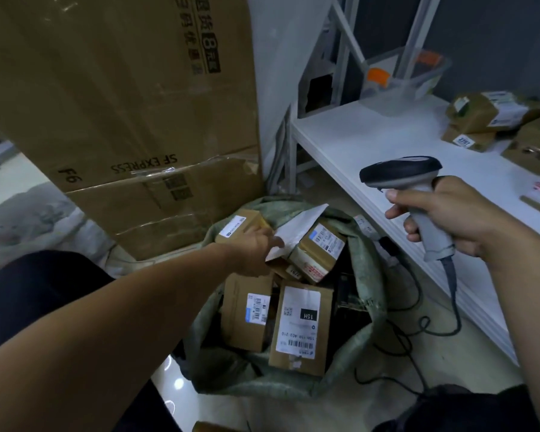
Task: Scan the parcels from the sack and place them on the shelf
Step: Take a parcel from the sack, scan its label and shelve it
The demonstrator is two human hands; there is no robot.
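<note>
A green woven sack point(365, 332) lies open on the floor, holding several brown cardboard parcels with white labels, such as a flat one point(300, 328) in front. My left hand point(253, 251) reaches into the sack and pinches a white mailer envelope point(296, 227) that lies over the parcels. My right hand point(449, 213) grips a grey and black barcode scanner point(399, 173) by its handle, held above the edge of the white shelf point(371, 145). The scanner's cable point(449, 288) hangs down to the floor.
Tall taped cardboard boxes point(122, 104) stand behind the sack at the left. Brown parcels point(487, 116) sit on the shelf at the far right, with a clear plastic bin point(402, 79) behind. Black cable loops point(409, 335) lie on the floor right of the sack.
</note>
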